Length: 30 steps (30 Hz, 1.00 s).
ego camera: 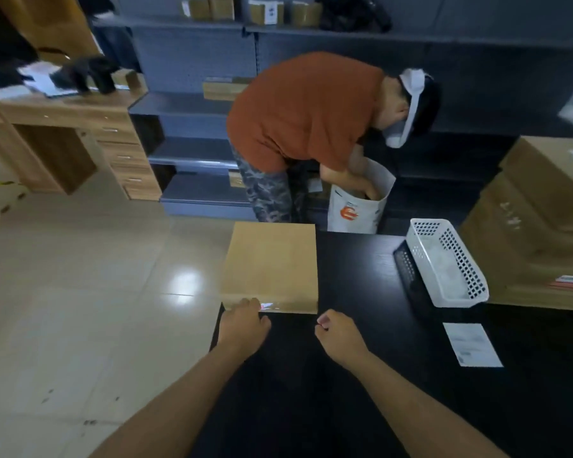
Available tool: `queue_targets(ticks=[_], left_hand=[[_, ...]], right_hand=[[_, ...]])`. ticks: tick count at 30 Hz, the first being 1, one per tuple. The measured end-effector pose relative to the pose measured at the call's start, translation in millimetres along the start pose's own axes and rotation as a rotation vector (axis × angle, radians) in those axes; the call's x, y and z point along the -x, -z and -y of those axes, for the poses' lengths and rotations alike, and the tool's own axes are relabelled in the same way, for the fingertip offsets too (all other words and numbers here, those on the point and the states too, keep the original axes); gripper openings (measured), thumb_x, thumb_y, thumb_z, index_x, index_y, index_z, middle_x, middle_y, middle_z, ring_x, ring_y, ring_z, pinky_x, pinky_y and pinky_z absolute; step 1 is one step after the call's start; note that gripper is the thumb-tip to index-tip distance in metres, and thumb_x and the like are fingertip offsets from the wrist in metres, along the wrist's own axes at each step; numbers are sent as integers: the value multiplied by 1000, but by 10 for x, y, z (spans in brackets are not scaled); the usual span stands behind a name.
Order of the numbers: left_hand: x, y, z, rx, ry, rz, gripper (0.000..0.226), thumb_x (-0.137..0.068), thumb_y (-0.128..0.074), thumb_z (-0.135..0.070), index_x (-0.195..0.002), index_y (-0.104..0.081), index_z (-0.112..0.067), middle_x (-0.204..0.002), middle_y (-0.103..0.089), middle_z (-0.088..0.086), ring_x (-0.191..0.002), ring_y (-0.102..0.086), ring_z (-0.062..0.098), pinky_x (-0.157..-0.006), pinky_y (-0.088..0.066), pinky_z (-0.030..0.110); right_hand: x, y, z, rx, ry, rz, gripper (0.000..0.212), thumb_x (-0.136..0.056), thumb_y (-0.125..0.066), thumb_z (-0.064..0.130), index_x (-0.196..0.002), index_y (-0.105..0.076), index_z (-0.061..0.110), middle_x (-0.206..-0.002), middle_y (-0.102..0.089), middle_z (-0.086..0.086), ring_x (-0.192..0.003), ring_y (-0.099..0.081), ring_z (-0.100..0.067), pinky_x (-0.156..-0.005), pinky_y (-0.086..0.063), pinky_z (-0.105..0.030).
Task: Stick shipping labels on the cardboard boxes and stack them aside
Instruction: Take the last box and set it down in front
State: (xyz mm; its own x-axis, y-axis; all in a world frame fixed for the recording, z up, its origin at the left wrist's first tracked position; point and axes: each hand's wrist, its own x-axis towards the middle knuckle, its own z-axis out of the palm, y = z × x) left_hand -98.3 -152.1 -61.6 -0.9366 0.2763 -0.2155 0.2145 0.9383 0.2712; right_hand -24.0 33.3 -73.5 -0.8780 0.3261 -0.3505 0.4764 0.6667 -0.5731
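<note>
Head view, standing right by the black table point(361, 375) here. Nearest in, the left hand point(244, 325) has its fingers curled down against the near edge of a flat cardboard box point(270, 262); looks like they're touching it, though whether they actually grip it I can't tell. The right hand point(339, 335) sits just beside, fingers curled into a loose fist with the tips pinched together. Maybe there's a scrap between them, too small to call.

Out to the right of those fingers, well apart, a shipping label point(472, 344) lies flat on the table. My guess: the box is being squared up and the label isn't on it yet, since its top looks bare. So the next move calls for the right hand to reach for that label, peel it, and press it on.

Further beyond the fingers, a white basket point(477, 285) leans by bigger stacked cartons point(536, 209). At the back, another person point(305, 110) bends over a white bag point(358, 213) by grey shelves point(192, 104).
</note>
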Motion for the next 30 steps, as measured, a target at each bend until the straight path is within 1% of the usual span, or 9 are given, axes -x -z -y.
queue_targets(ticks=[5, 8, 10, 13, 16, 20, 22, 26, 30], left_hand=[[-472, 105, 35, 88, 103, -113, 30, -92, -47, -29, -116, -56, -14, -118, -56, 4, -105, -55, 23, -87, -40, 32], [-691, 143, 167, 142, 174, -186, 39, -91, -51, -29, -125, -52, -11, -125, -51, 8, -111, -50, 26, -92, -39, 36], [-865, 143, 277, 136, 216, -210, 45, -91, -52, -31, -130, -48, -9, -128, -48, 9, -114, -48, 27, -94, -38, 37], [-1099, 96, 451, 186, 299, -205, 54, -93, -53, -36, -135, -42, -5, -132, -45, 13, -117, -46, 31, -96, -38, 40], [-1320, -32, 590, 295, 364, -164, 60, -93, -51, -43, -137, -39, -3, -133, -45, 16, -119, -46, 35, -96, -40, 45], [-1454, -249, 665, 489, 334, -84, 59, -90, -46, -56, -127, -45, -11, -121, -54, 8, -102, -56, 28, -86, -50, 45], [-1422, -323, 654, 580, 337, -95, 59, -90, -46, -56, -130, -42, -13, -123, -51, 5, -101, -56, 26, -86, -50, 43], [-1425, -380, 649, 629, 386, -141, 54, -89, -52, -53, -129, -43, -16, -124, -51, 4, -99, -56, 24, -85, -48, 40], [-1443, -391, 662, 633, 401, -125, 52, -88, -51, -56, -125, -41, -21, -113, -61, 6, -95, -60, 29, -81, -50, 42]], right_hand=[[-437, 89, 19, -89, -43, -49, 15, -96, -52, 23, -104, -59, 12, -109, -59, -3, -95, -57, -14, -84, -51, -30], [-708, 75, 80, -143, -90, -93, 23, -97, -50, 23, -115, -55, 10, -114, -57, -6, -97, -54, -16, -82, -47, -29], [-894, 24, 128, -184, -150, -118, 33, -97, -49, 27, -125, -50, 9, -120, -54, -8, -104, -54, -19, -85, -47, -31], [-1115, -97, 202, -243, -238, -155, 52, -98, -46, 37, -140, -39, 8, -138, -45, -11, -123, -48, -26, -98, -43, -36], [-1304, -241, 243, -278, -297, -197, 63, -97, -41, 49, -144, -32, 8, -144, -39, -14, -128, -43, -30, -104, -41, -44], [-1456, -472, 254, -242, -338, -180, 67, -97, -35, 52, -146, -27, 7, -143, -39, -17, -127, -42, -34, -103, -40, -48], [-1457, -552, 243, -186, -323, -198, 67, -98, -33, 51, -146, -25, 6, -141, -39, -19, -125, -42, -34, -102, -40, -46], [-1457, -587, 224, -101, -288, -229, 66, -98, -31, 51, -145, -24, 5, -138, -41, -20, -121, -45, -32, -98, -42, -43], [-1463, -600, 227, -106, -290, -228, 67, -98, -32, 51, -144, -26, 3, -139, -41, -20, -121, -46, -34, -97, -43, -43]])
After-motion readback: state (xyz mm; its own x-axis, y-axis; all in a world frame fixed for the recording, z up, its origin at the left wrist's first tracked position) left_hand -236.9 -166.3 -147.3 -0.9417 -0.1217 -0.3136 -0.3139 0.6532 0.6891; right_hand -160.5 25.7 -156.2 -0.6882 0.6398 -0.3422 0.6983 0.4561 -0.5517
